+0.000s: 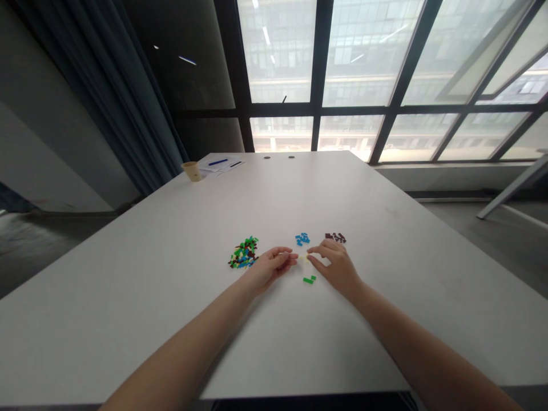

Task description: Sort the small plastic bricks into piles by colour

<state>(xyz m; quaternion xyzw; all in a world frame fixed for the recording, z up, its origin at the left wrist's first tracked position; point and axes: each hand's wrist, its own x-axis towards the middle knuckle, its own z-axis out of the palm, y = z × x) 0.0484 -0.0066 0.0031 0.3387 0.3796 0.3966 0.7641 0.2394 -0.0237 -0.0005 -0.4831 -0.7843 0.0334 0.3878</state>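
Note:
My left hand (272, 268) hovers low over the table, right of a mixed pile of small toy bricks (244, 254) in green, blue, yellow and dark brown. Its thumb and fingers come together; anything between them is too small to make out. Across from it, the thumb and index finger of my right hand (336, 265) curve into a pinch beside a few pale yellow bricks (305, 259). Whether a brick sits between those fingertips is unclear. Blue bricks (302, 238) lie just beyond, dark brown bricks (335, 237) behind my right hand, and green bricks (309, 279) nearer me.
The white table (282, 200) stretches toward large windows. At its far left stand a tan paper cup (192, 171) and some papers (214, 166) with a blue pen (218, 162) on top. The table's near edge runs below my forearms.

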